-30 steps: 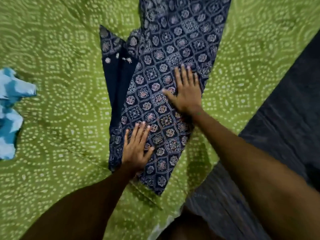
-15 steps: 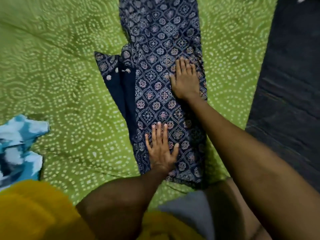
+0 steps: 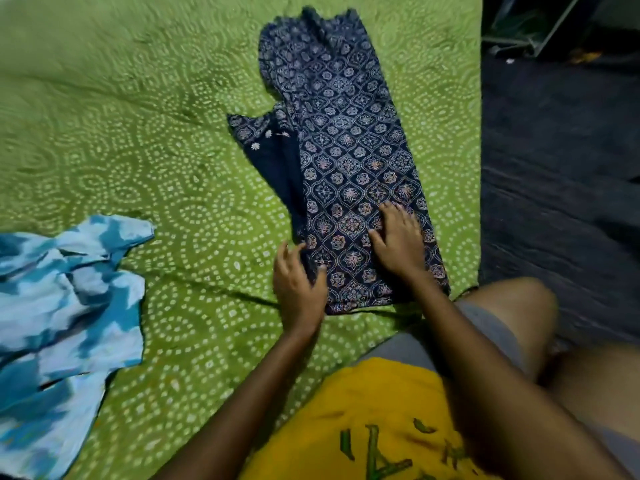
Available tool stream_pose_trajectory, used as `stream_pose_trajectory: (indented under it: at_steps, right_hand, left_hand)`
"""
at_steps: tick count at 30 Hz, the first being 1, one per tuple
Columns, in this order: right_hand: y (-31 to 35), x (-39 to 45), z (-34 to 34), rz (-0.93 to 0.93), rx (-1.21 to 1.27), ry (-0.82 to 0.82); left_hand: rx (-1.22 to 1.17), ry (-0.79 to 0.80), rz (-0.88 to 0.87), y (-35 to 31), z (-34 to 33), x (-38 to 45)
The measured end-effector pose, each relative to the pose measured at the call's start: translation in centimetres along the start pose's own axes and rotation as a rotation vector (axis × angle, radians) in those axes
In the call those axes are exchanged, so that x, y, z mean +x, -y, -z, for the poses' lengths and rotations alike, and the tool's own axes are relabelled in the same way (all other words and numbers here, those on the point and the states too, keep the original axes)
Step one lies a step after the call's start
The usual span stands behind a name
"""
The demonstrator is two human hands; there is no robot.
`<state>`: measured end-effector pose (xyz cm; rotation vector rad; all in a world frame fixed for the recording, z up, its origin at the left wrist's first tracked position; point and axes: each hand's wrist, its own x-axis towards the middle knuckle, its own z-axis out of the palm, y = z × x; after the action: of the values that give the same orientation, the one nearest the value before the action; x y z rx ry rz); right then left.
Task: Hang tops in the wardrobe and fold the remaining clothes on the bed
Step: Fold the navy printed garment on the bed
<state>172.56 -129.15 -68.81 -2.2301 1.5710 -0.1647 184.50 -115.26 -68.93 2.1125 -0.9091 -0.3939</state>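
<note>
A navy patterned garment (image 3: pixel 349 150), folded lengthwise, lies on the green bedspread (image 3: pixel 138 133) with its near hem by my knees. My right hand (image 3: pixel 398 242) rests on its near part, fingers bent and pressing the cloth. My left hand (image 3: pixel 298 282) is at the garment's near left edge: the thumb lies on the fabric and the loosely curled fingers sit just over the edge, blurred. A dark blue inner flap (image 3: pixel 273 147) sticks out on the left side. A blue-and-white tie-dye garment (image 3: pixel 59 306) lies crumpled at the left.
The bed's right edge (image 3: pixel 480 168) runs beside a dark floor (image 3: pixel 554 168). My knee (image 3: pixel 509 306) and yellow shirt (image 3: pixel 363 410) are at the bottom. Some dim objects (image 3: pixel 540 29) stand at the top right.
Both hands slid down the navy garment toward its near hem. The left hand moved to the left edge and its fingers curled. The view pulled back, showing the whole garment.
</note>
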Motion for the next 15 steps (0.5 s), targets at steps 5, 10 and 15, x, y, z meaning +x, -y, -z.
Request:
stream_pose_trajectory:
  at_steps: [5, 10, 15]
  right_hand:
    - [7.6, -2.1, -0.5, 0.025, 0.396, 0.117]
    - [9.3, -0.8, -1.8, -0.032, 0.276, 0.078]
    - [6.1, 0.4, -1.7, -0.194, 0.961, 0.11]
  left_hand:
    - [-0.474, 0.159, 0.291, 0.4, 1.7, 2.1]
    - [-0.711, 0.24, 0.493, -0.7, 1.2, 3.9]
    - [-0.672, 0.284, 0.497, -1.1, 1.5, 5.2]
